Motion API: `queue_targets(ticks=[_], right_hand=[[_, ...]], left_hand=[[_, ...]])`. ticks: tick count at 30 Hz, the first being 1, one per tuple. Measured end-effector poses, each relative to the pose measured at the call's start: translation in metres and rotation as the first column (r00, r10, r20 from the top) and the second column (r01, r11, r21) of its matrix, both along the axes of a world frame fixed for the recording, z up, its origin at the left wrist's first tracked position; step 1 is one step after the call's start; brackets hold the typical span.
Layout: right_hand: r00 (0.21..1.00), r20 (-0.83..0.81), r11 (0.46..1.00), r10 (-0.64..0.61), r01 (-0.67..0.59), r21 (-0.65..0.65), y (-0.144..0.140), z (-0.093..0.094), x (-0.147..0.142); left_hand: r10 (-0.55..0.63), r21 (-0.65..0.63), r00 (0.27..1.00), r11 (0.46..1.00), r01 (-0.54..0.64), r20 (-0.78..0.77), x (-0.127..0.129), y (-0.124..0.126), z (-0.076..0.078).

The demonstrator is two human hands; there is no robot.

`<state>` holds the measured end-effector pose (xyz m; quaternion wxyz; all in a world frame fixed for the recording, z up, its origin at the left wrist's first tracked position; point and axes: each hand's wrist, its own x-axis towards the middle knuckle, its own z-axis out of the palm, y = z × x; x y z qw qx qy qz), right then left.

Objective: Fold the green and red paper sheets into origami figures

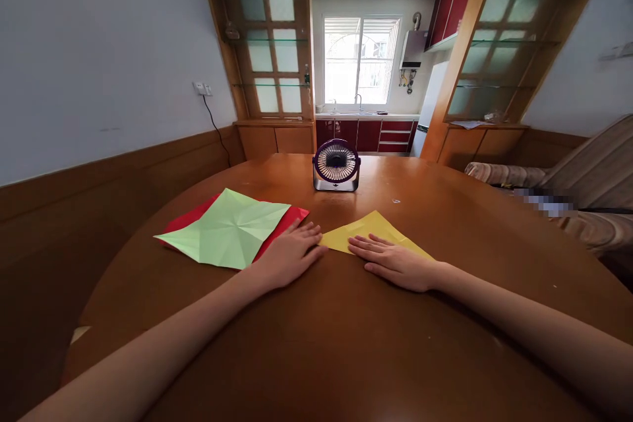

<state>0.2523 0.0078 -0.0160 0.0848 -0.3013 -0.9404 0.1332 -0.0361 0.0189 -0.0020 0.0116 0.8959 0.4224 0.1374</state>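
Note:
A yellow paper (pixel 368 227), folded into a triangle, lies on the round wooden table (pixel 346 343). My right hand (pixel 393 262) rests flat on its near right part, fingers spread toward the left. My left hand (pixel 291 252) lies flat on the table, its fingertips at the yellow paper's left corner and its knuckles beside the red sheet. A creased light green paper square (pixel 225 229) sits on top of a red sheet (pixel 291 216) at the left.
A small purple desk fan (pixel 336 165) stands at the table's far middle. A wall with wood panelling runs along the left. A striped sofa (pixel 588 191) is at the right. A kitchen with red cabinets lies behind.

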Motion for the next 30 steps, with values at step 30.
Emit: queue_targets(ticks=[30], right_hand=[[0.985,-0.14,0.995,0.097,-0.091,0.048,0.008,0.014,0.042]], left_hand=[[-0.122,0.159,0.987,0.982,0.105,0.101,0.003,0.004,-0.011]])
